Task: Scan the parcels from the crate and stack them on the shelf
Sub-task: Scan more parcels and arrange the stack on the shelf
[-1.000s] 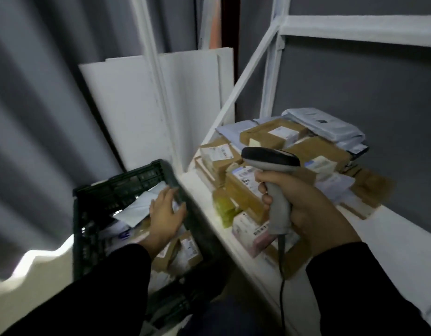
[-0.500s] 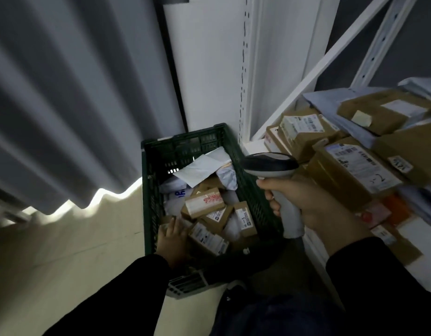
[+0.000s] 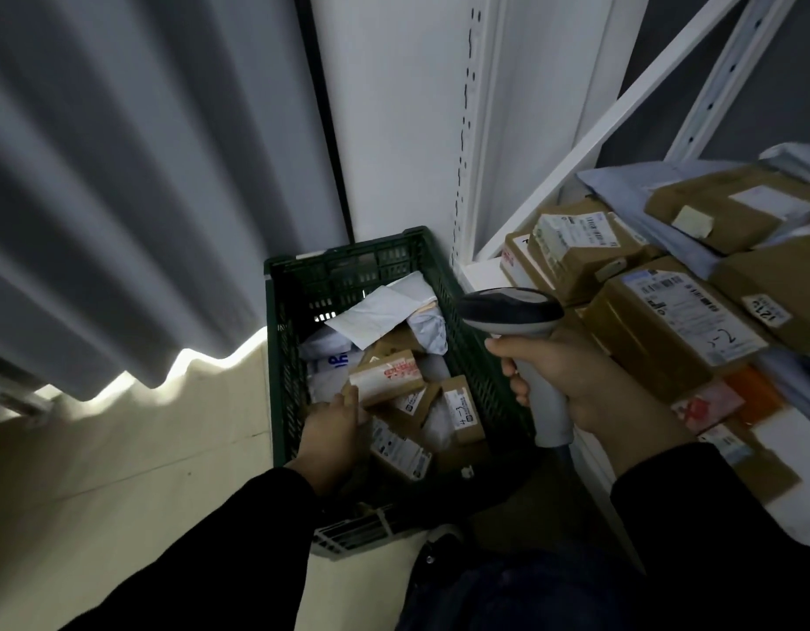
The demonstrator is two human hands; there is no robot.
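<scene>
Black sleeves (image 3: 212, 562) cover both your forearms at the bottom of the view. Your right hand (image 3: 589, 384) is clenched round the pale handle of a grey handheld barcode scanner (image 3: 512, 311), whose dark head points left above the crate's right rim.

Your left hand (image 3: 334, 430) reaches down into the dark green plastic lattice crate (image 3: 348, 257) on the floor. It grasps the near end of a small brown cardboard box with red print (image 3: 384, 375), with the thumb against the end and the fingers tucked beneath. That box lies tilted on top of the other parcels in the crate.

Around it are more small brown cartons, one a labelled carton marked 4-3 (image 3: 462, 407), and white plastic mailers. A white folded paper sheet (image 3: 380, 311) lies toward the far wall.

Just right of the crate stands the white metal shelf (image 3: 480, 271), stacked with brown labelled boxes and grey mailers. The nearest is a large brown carton with a white label (image 3: 667, 330).

Beyond the crate a white board (image 3: 394, 107) stands upright, with a grey ridged wall (image 3: 120, 175) to its left.
</scene>
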